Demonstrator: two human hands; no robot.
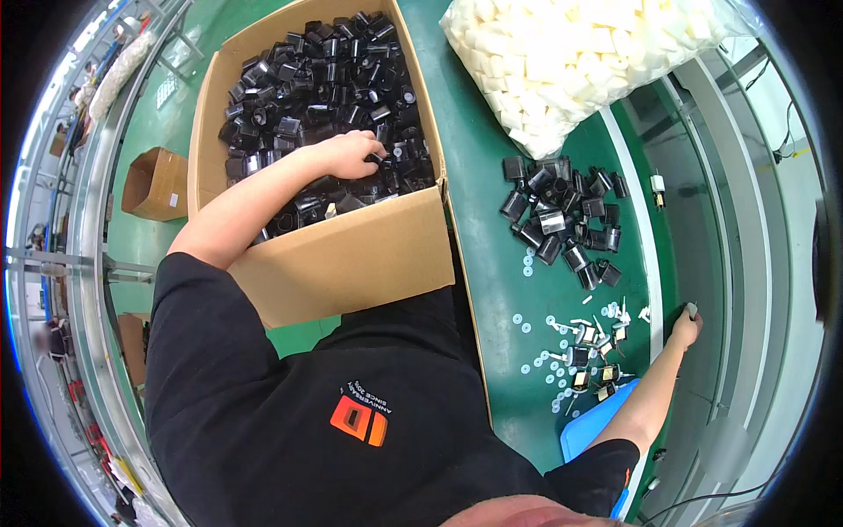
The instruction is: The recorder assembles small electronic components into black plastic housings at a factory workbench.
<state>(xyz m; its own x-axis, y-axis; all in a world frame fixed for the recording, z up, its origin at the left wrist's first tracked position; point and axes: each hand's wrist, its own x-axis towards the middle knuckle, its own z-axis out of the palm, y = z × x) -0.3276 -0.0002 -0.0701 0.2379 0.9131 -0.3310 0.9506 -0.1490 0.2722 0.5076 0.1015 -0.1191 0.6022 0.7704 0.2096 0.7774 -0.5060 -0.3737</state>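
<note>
My left hand (353,155) reaches into a large cardboard box (342,259) heaped with black plastic housings (303,92). Its fingers are curled around one of the glossy black pieces, mostly hidden by the hand. Off to the right, my right hand (687,328) is raised beyond the bench's pale edge strip, pinching a small whitish piece (692,309) whose kind is unclear. Nearest that arm lie small assemblies (580,356) with white stems and several pale washers (551,379). A loose pile of black housings (553,220) rests farther up the green bench.
A clear bag of cream-coloured blocks (571,66) fills the bench's far end. Under my right forearm is a blue tray (584,429). A grey metal rail runs along the right. An open small carton (156,184) stands left of the big box.
</note>
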